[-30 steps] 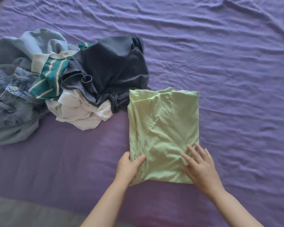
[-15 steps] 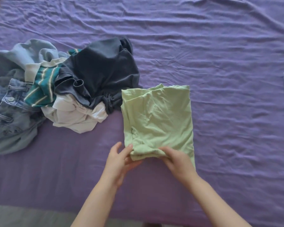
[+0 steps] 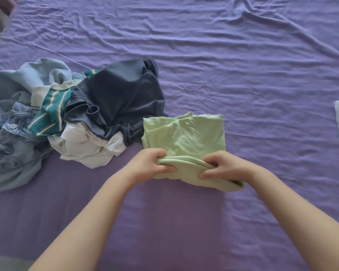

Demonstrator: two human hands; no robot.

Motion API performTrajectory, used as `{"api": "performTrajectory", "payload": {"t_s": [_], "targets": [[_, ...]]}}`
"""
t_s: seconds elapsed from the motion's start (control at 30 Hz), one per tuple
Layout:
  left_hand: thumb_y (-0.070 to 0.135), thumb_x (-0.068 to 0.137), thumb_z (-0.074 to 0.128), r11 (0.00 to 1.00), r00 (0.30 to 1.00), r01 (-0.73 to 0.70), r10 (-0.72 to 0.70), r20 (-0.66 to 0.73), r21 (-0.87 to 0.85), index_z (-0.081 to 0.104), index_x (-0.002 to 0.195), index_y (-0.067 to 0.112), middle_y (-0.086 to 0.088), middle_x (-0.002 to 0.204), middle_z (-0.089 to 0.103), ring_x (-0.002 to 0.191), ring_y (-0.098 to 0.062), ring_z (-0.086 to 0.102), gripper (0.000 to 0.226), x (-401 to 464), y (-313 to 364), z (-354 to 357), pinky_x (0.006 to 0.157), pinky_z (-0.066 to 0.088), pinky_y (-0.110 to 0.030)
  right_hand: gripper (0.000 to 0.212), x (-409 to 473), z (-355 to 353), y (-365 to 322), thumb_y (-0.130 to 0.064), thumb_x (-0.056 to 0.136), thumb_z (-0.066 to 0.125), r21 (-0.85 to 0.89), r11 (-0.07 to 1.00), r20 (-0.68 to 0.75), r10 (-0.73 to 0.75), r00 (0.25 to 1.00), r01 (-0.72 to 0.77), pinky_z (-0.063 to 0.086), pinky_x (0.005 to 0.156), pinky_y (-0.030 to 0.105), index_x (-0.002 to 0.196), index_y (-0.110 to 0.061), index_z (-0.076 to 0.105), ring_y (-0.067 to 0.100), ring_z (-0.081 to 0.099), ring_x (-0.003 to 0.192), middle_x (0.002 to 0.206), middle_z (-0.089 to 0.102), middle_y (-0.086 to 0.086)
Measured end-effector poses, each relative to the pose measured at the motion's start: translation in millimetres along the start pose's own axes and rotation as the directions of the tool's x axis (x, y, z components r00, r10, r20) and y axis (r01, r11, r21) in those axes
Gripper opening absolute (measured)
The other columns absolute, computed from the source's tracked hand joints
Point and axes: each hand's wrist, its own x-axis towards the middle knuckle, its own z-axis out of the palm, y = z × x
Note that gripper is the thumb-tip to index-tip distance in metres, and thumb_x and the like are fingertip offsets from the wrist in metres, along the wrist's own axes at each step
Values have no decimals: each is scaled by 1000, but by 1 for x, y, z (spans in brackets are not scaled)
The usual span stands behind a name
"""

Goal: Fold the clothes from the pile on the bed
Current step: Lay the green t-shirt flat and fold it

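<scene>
Up close in the head view, a pale green garment (image 3: 186, 137), soft and creased, lies part-folded on the purple bed sheet (image 3: 243, 65). Both hands pinch its rolled near edge: left hand (image 3: 151, 165) at the left corner, right hand (image 3: 223, 167) further right, fingers curled over. Just left of the left fingers sits the pile (image 3: 67, 118): jeans, dark, white, striped pieces.

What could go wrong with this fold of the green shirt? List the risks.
1. Both the left hand and the right hand grip only the near edge of the light green shirt; the loose far layers may bunch as it turns over.
2. The shirt's far left corner touches the dark garment of the unfolded pile, which could snag or drag along.
</scene>
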Motion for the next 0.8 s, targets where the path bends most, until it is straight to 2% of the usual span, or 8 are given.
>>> {"api": "performTrajectory", "payload": {"t_s": [0.13, 0.27, 0.33, 0.47, 0.53, 0.63, 0.73, 0.8], "targets": [[41, 79, 72, 986, 991, 118, -109, 81, -114, 50, 63, 11, 8, 61, 40, 55, -5, 38, 41, -26, -24, 20, 51, 30, -21, 25, -34, 15, 43, -23, 82, 67, 126, 990, 78, 54, 995, -63, 32, 57, 23, 68, -12, 50, 5, 40, 61, 64, 43, -11], [40, 84, 67, 940, 965, 226, -179, 194, -255, 55, 61, 19, 9, 62, 42, 58, -6, 40, 33, -62, -35, 57, 52, 32, -21, 17, -73, 38, 56, -19, 87, 64, 252, 963, 68, 79, 995, -93, 30, 58, 23, 75, -9, 56, 8, 39, 63, 66, 42, -8], [39, 86, 66, 921, 949, 270, -206, 238, -282, 60, 68, 17, 7, 66, 46, 62, -7, 43, 30, -83, -36, 76, 56, 34, -24, 13, -94, 50, 57, -20, 86, 64, 249, 961, 59, 106, 993, -117, 32, 57, 22, 75, -15, 60, 5, 41, 61, 65, 45, -11], [34, 85, 68, 883, 917, 340, -234, 324, -324, 63, 67, 26, 12, 63, 52, 61, -2, 48, 20, -125, -31, 102, 56, 38, -20, 16, -128, 69, 56, -29, 83, 63, 149, 975, 137, 146, 980, -166, 32, 56, 22, 70, -21, 57, 0, 40, 59, 62, 47, -13], [32, 84, 68, 917, 936, 306, -240, 258, -256, 64, 73, 25, 14, 65, 55, 62, 2, 48, 15, -138, -32, 108, 60, 38, -19, 15, -128, 71, 52, -28, 82, 61, 72, 983, 113, 158, 981, -166, 32, 56, 24, 68, -25, 55, -1, 40, 58, 61, 48, -13], [21, 83, 67, 924, 957, 283, -290, 12, -258, 66, 82, 26, 14, 76, 64, 72, 2, 55, 6, -134, -36, 106, 67, 42, -18, 14, -100, 61, 44, -15, 81, 58, 52, 988, -137, 153, 979, -147, 39, 61, 25, 75, -28, 60, 4, 49, 63, 67, 58, -9], [10, 81, 67, 933, 926, 226, -295, -235, -281, 65, 83, 35, 18, 87, 67, 86, 0, 59, 25, -100, -34, 96, 75, 42, -14, 22, -60, 50, 42, -13, 81, 56, 32, 980, -374, 196, 906, -198, 42, 68, 27, 91, -32, 59, 11, 55, 75, 79, 62, -9], [9, 81, 66, 963, 902, 226, -263, -343, -145, 68, 95, 26, 11, 97, 66, 97, -10, 57, 22, -71, -35, 94, 84, 40, -21, 23, -40, 53, 45, -14, 82, 57, 43, 972, -482, 224, 847, -232, 42, 69, 31, 100, -28, 58, 15, 57, 80, 85, 63, -8]]}}
